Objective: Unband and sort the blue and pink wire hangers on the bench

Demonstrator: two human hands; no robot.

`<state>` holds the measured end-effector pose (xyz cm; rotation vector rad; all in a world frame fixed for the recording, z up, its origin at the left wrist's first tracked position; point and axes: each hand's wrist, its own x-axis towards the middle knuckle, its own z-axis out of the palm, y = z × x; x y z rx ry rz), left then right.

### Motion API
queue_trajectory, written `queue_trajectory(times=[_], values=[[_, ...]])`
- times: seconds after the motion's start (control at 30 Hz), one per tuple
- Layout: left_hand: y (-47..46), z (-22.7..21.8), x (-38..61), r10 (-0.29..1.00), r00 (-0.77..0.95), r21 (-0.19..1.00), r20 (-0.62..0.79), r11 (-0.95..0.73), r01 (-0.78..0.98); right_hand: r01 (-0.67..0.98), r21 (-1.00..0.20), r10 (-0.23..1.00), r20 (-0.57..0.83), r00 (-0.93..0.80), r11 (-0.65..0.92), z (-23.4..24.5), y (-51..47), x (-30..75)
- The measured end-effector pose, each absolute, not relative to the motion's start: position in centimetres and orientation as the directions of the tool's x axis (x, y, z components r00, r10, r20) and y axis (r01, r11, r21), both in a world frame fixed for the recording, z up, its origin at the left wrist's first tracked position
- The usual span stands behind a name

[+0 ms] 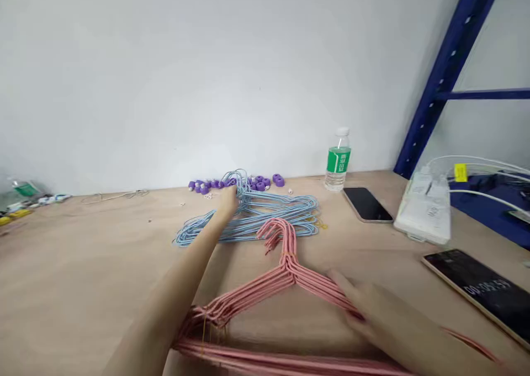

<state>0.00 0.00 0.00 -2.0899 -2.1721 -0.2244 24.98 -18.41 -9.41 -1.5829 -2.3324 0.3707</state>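
Note:
A bundle of pink wire hangers (285,268) lies closest to me, its hooks pointing away and rubber bands tied around it. My right hand (360,298) is closed around the right shoulder of this bundle. Behind it lies a stack of light blue wire hangers (285,213), partly overlapped by the pink hooks. My left hand (229,196) reaches across to the blue stack and is closed at its neck, near the hooks; the forearm hides part of the stack, and the fingertips are mostly out of sight.
Several purple rolls (260,184) are piled by the wall. A water bottle (337,160), a dark phone (367,205), a white power bank (426,210) with cables and a phone displaying a timer (480,287) stand or lie at the right. A blue metal frame (439,78) rises behind them.

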Motion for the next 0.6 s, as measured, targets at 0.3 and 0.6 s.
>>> queue_trajectory(times=[0.3, 0.6], values=[[0.0, 1.0, 0.6, 0.991, -0.035, 0.041, 0.126, 0.03, 0.999, 0.847, -0.393, 0.928, 0.056, -0.367, 0.359, -8.1, -18.2, 24.5], [-0.4, 0.7, 0.6, 0.998, -0.05, 0.006, 0.047, 0.05, 0.999, 0.859, -0.376, 0.936, 0.087, -0.341, 0.348, -8.1, -18.3, 24.4]])
